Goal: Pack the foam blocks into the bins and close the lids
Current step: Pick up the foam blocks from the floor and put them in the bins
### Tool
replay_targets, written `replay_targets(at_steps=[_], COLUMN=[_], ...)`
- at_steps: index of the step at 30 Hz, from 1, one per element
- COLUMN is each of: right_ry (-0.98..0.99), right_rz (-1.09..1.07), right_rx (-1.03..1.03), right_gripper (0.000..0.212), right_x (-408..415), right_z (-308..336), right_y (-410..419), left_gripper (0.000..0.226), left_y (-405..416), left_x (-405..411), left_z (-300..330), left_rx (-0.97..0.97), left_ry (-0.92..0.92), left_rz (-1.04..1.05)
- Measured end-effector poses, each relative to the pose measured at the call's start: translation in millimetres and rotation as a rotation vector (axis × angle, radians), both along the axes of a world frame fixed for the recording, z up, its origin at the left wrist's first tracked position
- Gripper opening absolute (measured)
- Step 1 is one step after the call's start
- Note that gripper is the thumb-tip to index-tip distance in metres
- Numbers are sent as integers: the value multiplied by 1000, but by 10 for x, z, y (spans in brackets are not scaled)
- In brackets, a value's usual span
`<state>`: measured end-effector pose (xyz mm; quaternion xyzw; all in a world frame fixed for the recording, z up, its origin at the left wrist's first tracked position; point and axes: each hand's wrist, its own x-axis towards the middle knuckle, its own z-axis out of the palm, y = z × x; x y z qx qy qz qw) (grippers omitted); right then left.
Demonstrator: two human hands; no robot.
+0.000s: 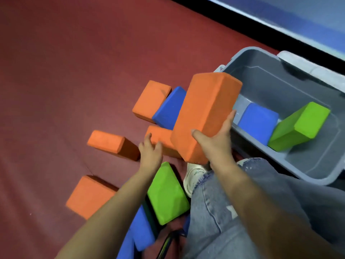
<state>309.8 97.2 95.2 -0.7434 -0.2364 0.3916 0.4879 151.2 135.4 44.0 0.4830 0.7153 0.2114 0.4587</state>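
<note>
Orange foam block [205, 116] is held up at frame centre, long axis running lower left to upper right, its top end overlapping the near rim of the grey bin [317, 176] at right. Bin opening lies right of the block, so the drop likely goes rightward. Right hand [214, 143] does the grip: thumb on the broad face, fingers wrapped round the far edge, grasping the block's lower end. Left hand [150, 152] is released, fingers spread, holding nothing, hovering over another orange block [158, 141] on the red floor [65, 71]. Inside the bin: blue block [257, 122], green block [298, 126].
</note>
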Motion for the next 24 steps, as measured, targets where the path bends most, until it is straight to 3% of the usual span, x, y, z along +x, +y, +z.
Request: replay_targets(at_steps=[2, 4, 7, 12, 15, 20, 24], right_ry=[-46, -60, -61, -75, -104, -184, -223], right_rz=[37, 57, 46, 24, -36, -177, -237], right_rx=[-1, -29, -70, -53, -21, 87, 153], right_gripper=[118, 111, 99, 92, 92, 90, 90], right_x=[57, 84, 207, 348, 375, 433, 503], right_z=[-52, -122, -184, -158, -142, -24, 119], right_y=[-25, -63, -77, -60, -70, -149, -183], left_gripper=[83, 97, 110, 84, 87, 73, 79], left_y=[272, 495, 655, 527, 440, 288, 173], left_x=[16, 69, 150, 172, 76, -50, -160], left_z=[-207, -331, -578, -828, -812, -444, -59], left_rx=[87, 39, -53, 170, 209, 201, 323], left_ry=[442, 759, 955, 977, 1000, 669, 338], left_rz=[-352, -740, -1022, -908, -887, -322, -107])
